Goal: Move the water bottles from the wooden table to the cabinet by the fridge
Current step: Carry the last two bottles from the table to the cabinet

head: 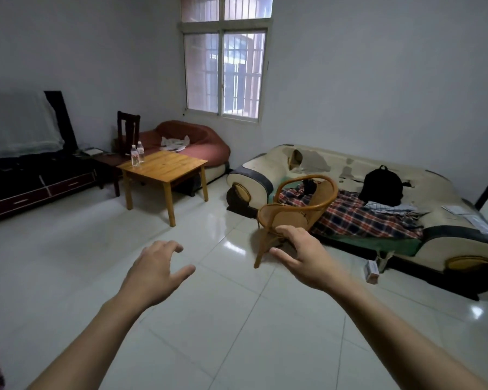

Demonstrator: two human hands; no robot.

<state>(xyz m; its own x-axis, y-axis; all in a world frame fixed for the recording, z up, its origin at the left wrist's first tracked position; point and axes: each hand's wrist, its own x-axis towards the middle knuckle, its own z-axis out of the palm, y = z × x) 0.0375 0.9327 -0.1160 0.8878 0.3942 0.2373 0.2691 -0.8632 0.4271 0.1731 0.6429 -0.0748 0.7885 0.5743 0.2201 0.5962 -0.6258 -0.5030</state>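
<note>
1. Head view: two bottles [137,155] are seen standing upright, touching or nearly so, at the far left corner of the table [166,167]; their caps are pale and their labels show red.
2. The left hand [155,273] is held out over the tiled floor [68,249], empty, with fingers loosely bent and the thumb spread.
3. The right hand [302,256] is likewise stretched forward, relaxed and holding nothing; it is seen in front of a rattan chair [299,205], and contact with it cannot be told.
4. A worn sofa [350,175] is placed along the right wall, with a backpack [381,185] and a plaid cloth [358,218] on it.
5. A dark chair [128,132] is set behind the table.
6. A barred window [224,71] is seen above.
</note>
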